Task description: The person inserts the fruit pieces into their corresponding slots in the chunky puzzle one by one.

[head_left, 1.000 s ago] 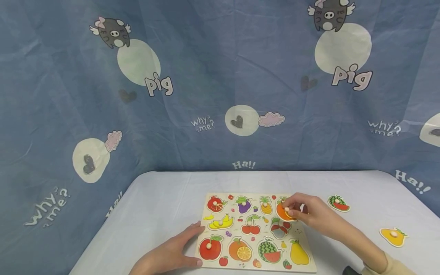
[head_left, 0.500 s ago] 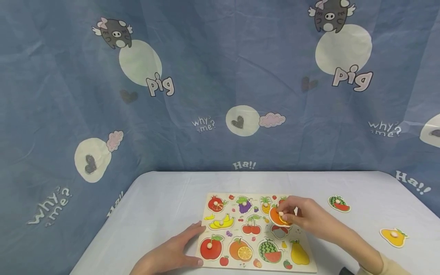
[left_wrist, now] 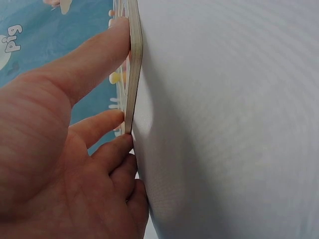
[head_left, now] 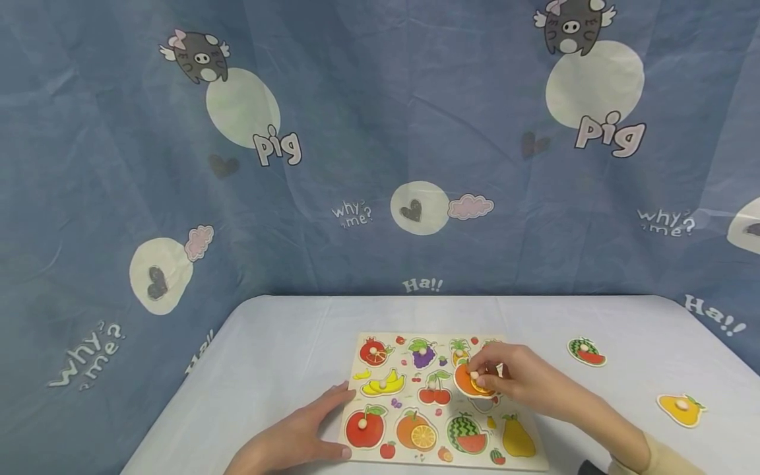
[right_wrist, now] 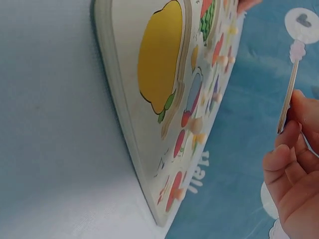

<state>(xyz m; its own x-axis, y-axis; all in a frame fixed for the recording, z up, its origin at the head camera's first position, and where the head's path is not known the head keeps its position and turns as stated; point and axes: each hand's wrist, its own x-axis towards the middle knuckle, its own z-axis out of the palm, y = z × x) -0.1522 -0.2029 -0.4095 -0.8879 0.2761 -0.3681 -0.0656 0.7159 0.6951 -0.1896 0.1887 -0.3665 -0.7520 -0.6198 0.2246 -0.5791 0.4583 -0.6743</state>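
Observation:
A wooden fruit knob puzzle board (head_left: 469,461) lies flat on the white table. My right hand (head_left: 522,379) pinches the knob of an orange puzzle piece (head_left: 465,377) and holds it over the board, right of the cherries (head_left: 434,389). The right wrist view shows this puzzle piece (right_wrist: 287,97) edge-on, clear of the board. Against the board's left edge rests my left hand (head_left: 297,435), thumb at the near corner and fingers farther up. In the left wrist view, the thumb (left_wrist: 94,57) touches the board's edge. Knobless pictures of an orange (head_left: 415,429), watermelon (head_left: 467,433) and pear (head_left: 518,437) line the near row.
To the right of the board, a watermelon piece (head_left: 586,353) and a yellow pear piece (head_left: 681,410) lie on the table. Knobbed pieces such as the apple (head_left: 363,430), bananas (head_left: 382,382) and grapes (head_left: 422,355) sit in the board. A blue printed cloth (head_left: 356,257) hangs behind.
My right hand has moved left and slightly toward me with the orange puzzle piece, from the board's upper right corner. The left hand stays at the board's edge.

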